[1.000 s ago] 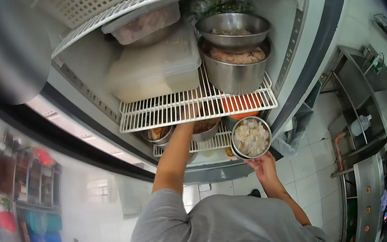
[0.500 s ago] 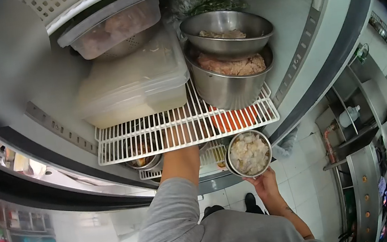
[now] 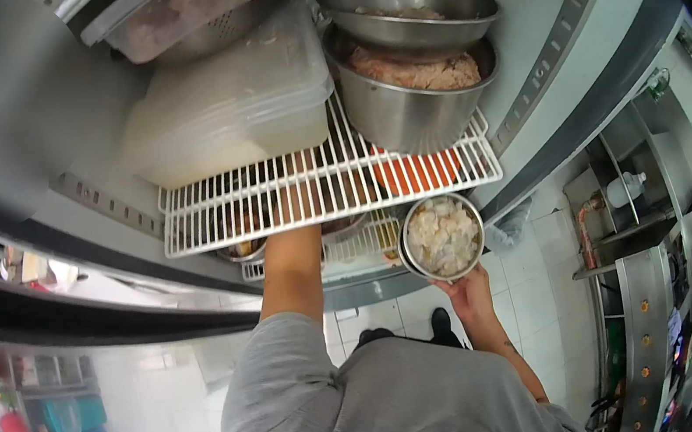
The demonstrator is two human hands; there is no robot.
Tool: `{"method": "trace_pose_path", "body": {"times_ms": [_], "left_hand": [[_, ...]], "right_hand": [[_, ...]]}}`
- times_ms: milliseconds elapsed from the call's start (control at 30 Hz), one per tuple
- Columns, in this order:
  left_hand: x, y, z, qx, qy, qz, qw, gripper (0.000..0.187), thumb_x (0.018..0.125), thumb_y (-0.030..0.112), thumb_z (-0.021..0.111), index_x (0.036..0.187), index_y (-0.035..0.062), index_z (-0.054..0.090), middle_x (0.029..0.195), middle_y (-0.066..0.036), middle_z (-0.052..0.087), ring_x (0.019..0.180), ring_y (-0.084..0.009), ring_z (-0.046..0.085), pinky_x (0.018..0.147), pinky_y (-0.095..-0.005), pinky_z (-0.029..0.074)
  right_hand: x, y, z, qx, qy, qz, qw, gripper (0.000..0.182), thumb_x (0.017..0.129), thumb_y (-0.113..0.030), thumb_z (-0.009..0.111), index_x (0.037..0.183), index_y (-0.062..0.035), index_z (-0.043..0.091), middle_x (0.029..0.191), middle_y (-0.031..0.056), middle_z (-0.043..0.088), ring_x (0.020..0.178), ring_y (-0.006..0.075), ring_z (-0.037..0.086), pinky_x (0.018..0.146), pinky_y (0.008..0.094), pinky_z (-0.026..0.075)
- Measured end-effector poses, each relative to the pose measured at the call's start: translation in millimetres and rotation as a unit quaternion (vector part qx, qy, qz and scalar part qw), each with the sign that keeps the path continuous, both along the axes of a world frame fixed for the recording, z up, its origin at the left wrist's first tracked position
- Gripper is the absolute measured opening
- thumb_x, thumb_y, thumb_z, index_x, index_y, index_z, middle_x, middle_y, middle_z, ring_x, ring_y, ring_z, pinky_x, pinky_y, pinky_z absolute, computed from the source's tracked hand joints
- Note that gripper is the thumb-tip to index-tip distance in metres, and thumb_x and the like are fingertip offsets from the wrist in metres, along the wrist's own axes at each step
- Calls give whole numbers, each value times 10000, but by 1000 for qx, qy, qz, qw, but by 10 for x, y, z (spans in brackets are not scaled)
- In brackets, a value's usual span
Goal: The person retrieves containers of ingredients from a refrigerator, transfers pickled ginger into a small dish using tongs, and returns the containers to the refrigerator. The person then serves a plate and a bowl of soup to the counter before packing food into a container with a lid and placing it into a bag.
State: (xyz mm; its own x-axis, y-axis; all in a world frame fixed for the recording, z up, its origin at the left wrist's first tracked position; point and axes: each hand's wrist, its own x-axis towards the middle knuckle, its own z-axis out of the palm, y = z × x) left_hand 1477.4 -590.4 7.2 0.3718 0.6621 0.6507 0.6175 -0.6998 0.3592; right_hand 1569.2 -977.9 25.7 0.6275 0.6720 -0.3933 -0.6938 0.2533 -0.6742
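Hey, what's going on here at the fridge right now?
A person in a grey shirt stands at an open fridge. The right hand holds a small metal bowl of pale food from below, just outside the lower shelves. The left arm reaches in under the white wire shelf, so the left hand is hidden. On that shelf sit two stacked steel bowls of meat and clear plastic boxes.

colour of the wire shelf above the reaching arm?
White wire shelf, seen in the head view.
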Motion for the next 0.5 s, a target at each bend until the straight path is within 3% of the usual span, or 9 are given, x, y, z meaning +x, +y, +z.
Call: {"method": "trace_pose_path", "body": {"times_ms": [167, 233, 267, 300, 333, 367, 433, 467, 500], "left_hand": [[-244, -718, 172, 30, -91, -69, 993, 315, 835, 154, 502, 1089, -28, 542, 1130, -276, 522, 997, -393, 538, 886, -478, 427], [-598, -1305, 387, 104, 104, -58, 987, 265, 850, 196, 496, 998, -4, 587, 992, -288, 586, 915, -432, 567, 775, -496, 444], [-708, -1642, 657, -82, 58, -15, 995, 279, 857, 220, 497, 969, -19, 589, 910, -279, 601, 867, -441, 576, 751, -498, 451], [-782, -1907, 837, -264, 7, 31, 964, 302, 865, 243, 499, 941, -34, 591, 828, -270, 617, 818, -450, 586, 727, -500, 458], [-850, -2025, 722, -269, -53, 39, 961, 395, 876, 322, 499, 864, -63, 585, 697, -268, 596, 735, -456, 585, 673, -497, 468], [-936, -2012, 543, -316, 37, 93, 943, 453, 871, 392, 509, 813, -49, 592, 657, -236, 611, 681, -396, 625, 602, -476, 484], [-926, -1961, 457, -613, -173, 72, 767, 499, 845, 442, 541, 940, -47, 556, 652, -177, 619, 646, -318, 651, 549, -444, 494], [-861, -1939, 452, -649, -238, 86, 717, 557, 828, 464, 557, 1065, -32, 469, 737, -155, 621, 644, -278, 651, 500, -401, 494], [-841, -1838, 301, -690, -328, 25, 645, 573, 813, 400, 578, 1151, -24, 395, 1030, -236, 572, 651, -321, 651, 467, -370, 489]], "right_hand": [[60, -12, -9, 0, 2, 24, 1000, 353, 809, -24, 527, 1143, 24, 423, 1142, 191, 538, 988, 321, 596, 724, 490, 569], [104, -29, -80, 7, 5, 38, 999, 352, 805, -30, 540, 1130, 26, 416, 1137, 193, 533, 1000, 322, 589, 723, 497, 568], [106, -15, -45, 11, 7, 37, 999, 337, 797, -37, 555, 1097, 32, 418, 1105, 191, 539, 994, 317, 588, 708, 505, 567], [130, -13, -47, 18, 4, 47, 999, 340, 795, -39, 559, 1097, 31, 418, 1106, 191, 536, 988, 314, 589, 708, 506, 565], [160, -23, -61, 23, 2, 58, 998, 343, 793, -40, 564, 1096, 29, 417, 1108, 191, 534, 982, 311, 590, 708, 508, 563], [187, -29, -73, 29, -1, 71, 997, 347, 791, -41, 569, 1095, 27, 417, 1110, 190, 532, 976, 308, 591, 708, 509, 561], [250, -31, -126, 37, -2, 94, 995, 294, 801, -61, 572, 1058, 8, 449, 994, 150, 581, 853, 282, 617, 712, 514, 554], [318, -41, -200, 62, 1, 117, 991, 273, 803, -64, 570, 1043, 1, 457, 958, 140, 591, 816, 275, 620, 713, 513, 553], [374, -44, -234, 86, 2, 139, 987, 253, 805, -66, 568, 1027, -5, 465, 922, 129, 602, 779, 268, 623, 715, 513, 552]]}}
